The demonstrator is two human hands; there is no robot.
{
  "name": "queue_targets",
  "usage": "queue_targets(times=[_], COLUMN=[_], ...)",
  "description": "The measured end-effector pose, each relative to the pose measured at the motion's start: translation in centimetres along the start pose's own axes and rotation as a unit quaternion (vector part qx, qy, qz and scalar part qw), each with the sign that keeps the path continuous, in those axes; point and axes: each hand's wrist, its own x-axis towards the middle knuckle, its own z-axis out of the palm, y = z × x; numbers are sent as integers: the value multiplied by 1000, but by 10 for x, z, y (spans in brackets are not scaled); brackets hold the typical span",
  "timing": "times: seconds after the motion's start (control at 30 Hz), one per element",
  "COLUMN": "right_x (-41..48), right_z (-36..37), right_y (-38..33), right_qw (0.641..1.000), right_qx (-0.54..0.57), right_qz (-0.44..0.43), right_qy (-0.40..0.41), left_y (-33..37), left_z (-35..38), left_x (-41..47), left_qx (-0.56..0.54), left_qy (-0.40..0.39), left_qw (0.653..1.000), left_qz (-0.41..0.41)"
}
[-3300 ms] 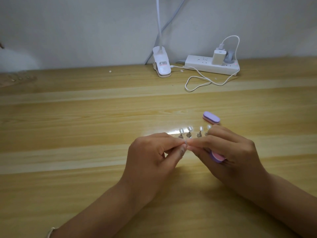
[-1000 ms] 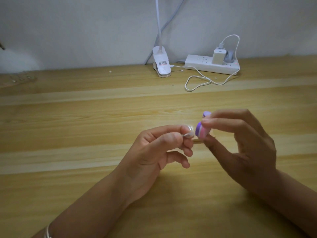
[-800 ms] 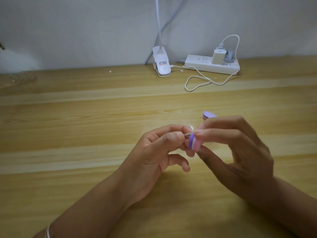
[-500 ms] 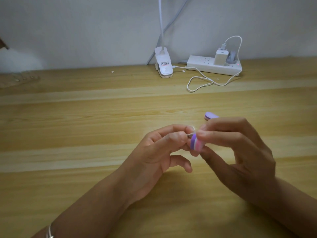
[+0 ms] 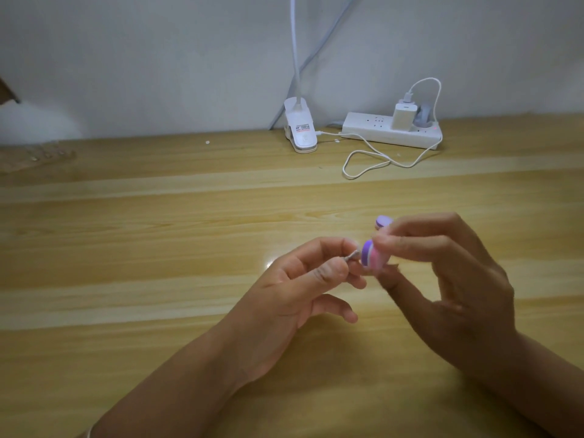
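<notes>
Left hand (image 5: 300, 286) pinches nail tip (image 5: 448, 256); right hand (image 5: 448, 279) grips buffer block (image 5: 467, 258).

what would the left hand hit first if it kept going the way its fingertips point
Most likely the purple and pink block pinched by the right hand. The left hand holds a small pale piece aimed at its purple face, with hardly any gap showing, though depth is hard to judge.
</notes>
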Motion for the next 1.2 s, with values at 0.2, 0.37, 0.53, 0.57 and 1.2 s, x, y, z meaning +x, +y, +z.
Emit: queue_targets(times=[0.2, 0.37, 0.53, 0.57, 1.2], right_x=[2, -4, 2, 1, -5], right_z=[-3, 1, -5, -4, -3], right_y=[7, -1, 11, 9, 7], right_qw=[999, 998, 998, 998, 997], right_qx=[-31, -32, -64, -53, -49], right_qz=[5, -45, -12, -15, -49], right_qy=[-3, -22, -7, -7, -22], left_y=[0, -1, 0, 0, -1], left_z=[-1, 0, -4, -4, -4], left_x=[-1, -1, 0, 0, 0], left_qx=[13, 21, 17, 24, 58], left_qy=[0, -17, -3, -5, -10], left_qw=[1000, 1000, 1000, 1000, 998], left_qz=[2, -1, 1, 0, -3])
